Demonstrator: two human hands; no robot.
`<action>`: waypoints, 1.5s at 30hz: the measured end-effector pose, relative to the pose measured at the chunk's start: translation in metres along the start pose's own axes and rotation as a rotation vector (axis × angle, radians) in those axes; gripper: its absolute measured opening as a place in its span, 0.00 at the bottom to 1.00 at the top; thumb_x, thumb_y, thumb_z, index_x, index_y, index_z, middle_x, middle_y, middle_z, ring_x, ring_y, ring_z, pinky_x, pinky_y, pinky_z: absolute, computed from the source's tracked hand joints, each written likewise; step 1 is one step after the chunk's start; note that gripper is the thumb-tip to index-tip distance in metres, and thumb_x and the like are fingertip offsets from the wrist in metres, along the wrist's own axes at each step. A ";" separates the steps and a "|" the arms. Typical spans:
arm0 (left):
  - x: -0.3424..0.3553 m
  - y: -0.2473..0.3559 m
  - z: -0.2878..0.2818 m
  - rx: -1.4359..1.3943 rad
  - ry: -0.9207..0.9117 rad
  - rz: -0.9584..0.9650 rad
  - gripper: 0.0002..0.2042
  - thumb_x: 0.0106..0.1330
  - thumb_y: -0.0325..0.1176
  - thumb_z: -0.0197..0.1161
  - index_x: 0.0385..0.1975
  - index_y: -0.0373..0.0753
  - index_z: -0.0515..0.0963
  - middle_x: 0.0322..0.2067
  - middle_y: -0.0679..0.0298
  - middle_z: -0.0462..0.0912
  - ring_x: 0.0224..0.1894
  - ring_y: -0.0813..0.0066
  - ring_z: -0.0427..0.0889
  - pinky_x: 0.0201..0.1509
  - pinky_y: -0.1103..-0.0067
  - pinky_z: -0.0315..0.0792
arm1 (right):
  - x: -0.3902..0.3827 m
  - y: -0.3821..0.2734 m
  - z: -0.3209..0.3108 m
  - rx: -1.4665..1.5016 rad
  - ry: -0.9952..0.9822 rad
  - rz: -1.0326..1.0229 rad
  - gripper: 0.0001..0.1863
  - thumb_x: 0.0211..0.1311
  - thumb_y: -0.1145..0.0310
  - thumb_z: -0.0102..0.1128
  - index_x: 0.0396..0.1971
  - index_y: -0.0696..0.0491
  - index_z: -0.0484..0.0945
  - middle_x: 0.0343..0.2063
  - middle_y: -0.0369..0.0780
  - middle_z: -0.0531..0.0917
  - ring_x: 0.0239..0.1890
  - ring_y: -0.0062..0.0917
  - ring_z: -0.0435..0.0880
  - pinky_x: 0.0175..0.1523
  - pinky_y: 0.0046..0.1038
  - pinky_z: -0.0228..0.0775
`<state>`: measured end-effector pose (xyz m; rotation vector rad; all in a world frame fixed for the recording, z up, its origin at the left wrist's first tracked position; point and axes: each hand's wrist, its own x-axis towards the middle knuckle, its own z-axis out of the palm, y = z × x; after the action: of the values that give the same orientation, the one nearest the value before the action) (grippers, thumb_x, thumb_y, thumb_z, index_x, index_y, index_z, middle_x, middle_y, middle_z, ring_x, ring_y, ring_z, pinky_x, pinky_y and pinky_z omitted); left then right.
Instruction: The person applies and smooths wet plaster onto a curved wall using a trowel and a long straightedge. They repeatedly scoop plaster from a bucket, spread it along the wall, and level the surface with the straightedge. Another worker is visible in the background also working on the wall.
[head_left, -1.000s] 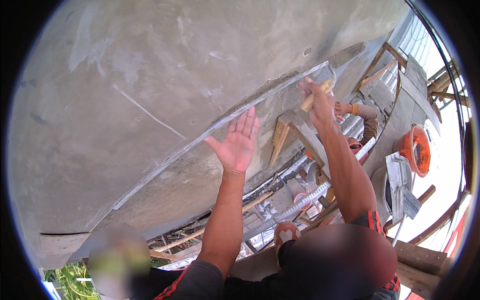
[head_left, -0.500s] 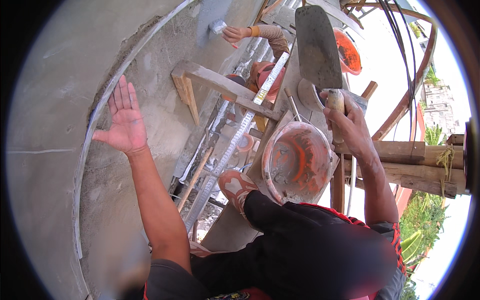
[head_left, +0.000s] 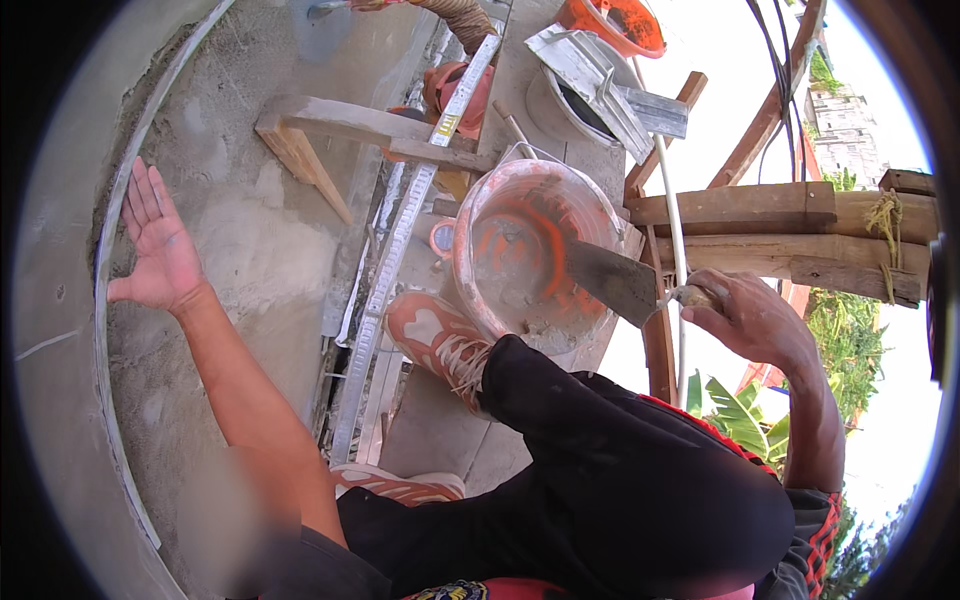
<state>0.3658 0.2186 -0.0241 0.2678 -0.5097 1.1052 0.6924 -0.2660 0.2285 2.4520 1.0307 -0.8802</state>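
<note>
My left hand (head_left: 165,245) is held out flat with its fingers stretched and the palm showing. Its thumb and fingertips lie at a thin pale edge strip (head_left: 103,330) that runs up the grey plastered wall (head_left: 230,270); I cannot tell how firmly they touch. In my right hand (head_left: 745,315) is the wooden handle of a trowel (head_left: 615,280). The flat grey blade reaches left over the rim and into the mouth of a mortar-smeared orange bucket (head_left: 467,250). Wet grey mortar coats the inside and bottom of that bucket.
A co-worker (head_left: 465,90) is below the planks, an arm at the wall. A long metal straightedge (head_left: 385,260) slants past a wooden trestle (head_left: 350,118). Behind the bucket stand a pale bucket (head_left: 550,110) with a metal tool across it, and an orange tub (head_left: 640,30).
My right hand has brought the trowel down from its raised position to the bucket's mouth. The left hand stays flat by the strip. The whole view has shifted.
</note>
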 end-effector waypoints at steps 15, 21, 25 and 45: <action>0.001 -0.002 0.002 -0.058 0.019 0.006 0.71 0.50 0.89 0.43 0.79 0.29 0.36 0.80 0.43 0.38 0.82 0.42 0.36 0.85 0.50 0.34 | 0.150 -0.008 0.092 0.559 0.625 -0.019 0.20 0.62 0.61 0.73 0.51 0.52 0.79 0.41 0.47 0.87 0.48 0.45 0.87 0.52 0.44 0.76; 0.001 -0.003 0.000 -0.039 0.036 0.022 0.71 0.50 0.89 0.42 0.79 0.30 0.35 0.81 0.44 0.37 0.82 0.42 0.36 0.85 0.50 0.34 | 0.165 -0.003 0.109 0.665 0.754 0.145 0.17 0.64 0.60 0.70 0.48 0.50 0.78 0.39 0.49 0.88 0.45 0.48 0.88 0.49 0.45 0.76; 0.002 -0.002 0.001 -0.007 0.016 0.023 0.71 0.50 0.89 0.41 0.79 0.30 0.35 0.81 0.44 0.37 0.82 0.42 0.36 0.85 0.51 0.34 | 0.168 0.015 0.124 0.649 0.820 0.207 0.18 0.65 0.57 0.69 0.50 0.49 0.78 0.39 0.49 0.88 0.46 0.49 0.87 0.49 0.45 0.75; 0.000 -0.003 0.000 -0.064 0.030 0.036 0.70 0.51 0.88 0.45 0.80 0.32 0.34 0.81 0.44 0.38 0.82 0.41 0.37 0.85 0.49 0.33 | -0.002 -0.027 0.046 0.556 -0.285 0.200 0.28 0.76 0.46 0.54 0.58 0.56 0.75 0.25 0.39 0.80 0.23 0.24 0.81 0.34 0.31 0.76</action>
<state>0.3683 0.2177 -0.0241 0.1865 -0.5235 1.1241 0.6524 -0.2723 0.1931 2.6764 0.4699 -1.5536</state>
